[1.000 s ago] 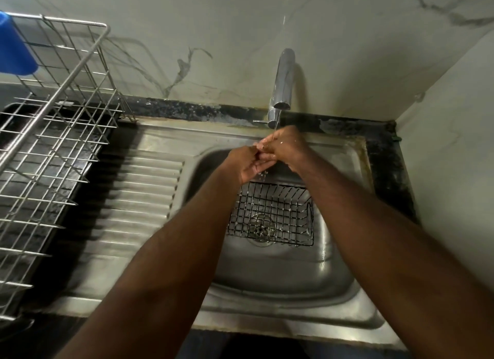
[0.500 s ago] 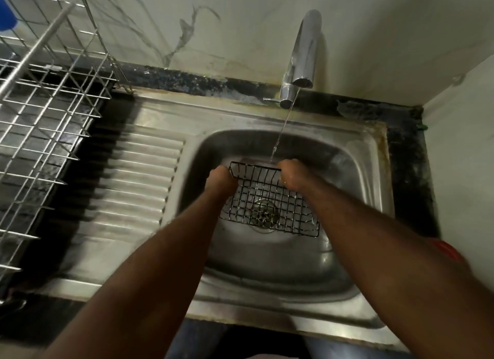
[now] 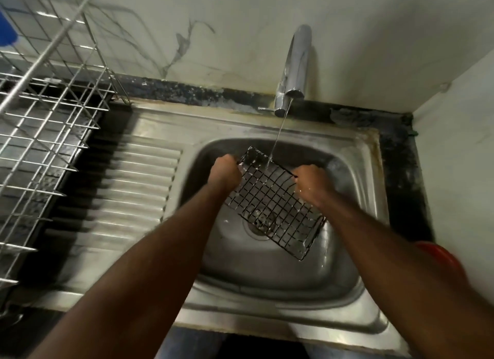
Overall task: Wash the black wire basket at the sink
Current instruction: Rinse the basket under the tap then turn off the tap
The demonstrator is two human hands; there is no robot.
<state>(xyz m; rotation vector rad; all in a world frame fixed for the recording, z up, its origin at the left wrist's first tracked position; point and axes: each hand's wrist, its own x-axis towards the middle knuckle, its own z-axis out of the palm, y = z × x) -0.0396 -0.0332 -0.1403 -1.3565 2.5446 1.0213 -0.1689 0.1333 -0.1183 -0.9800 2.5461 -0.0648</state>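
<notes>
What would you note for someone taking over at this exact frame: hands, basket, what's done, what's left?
Hands: left hand grips the black wire basket at its left edge, right hand at its right edge.
Place: basket held tilted over the sink basin, far end under the thin stream from the tap.
Done: basket picked up, rinse begun; wires glisten wet.
Left: rinse the rest, probably turn it, shut the tap, perhaps set it in the drying rack on the left.

Both hands, left hand (image 3: 224, 172), right hand (image 3: 311, 181), gripping tilted black wire basket (image 3: 275, 206) under tap (image 3: 294, 70) stream, over sink (image 3: 267, 273)
</notes>
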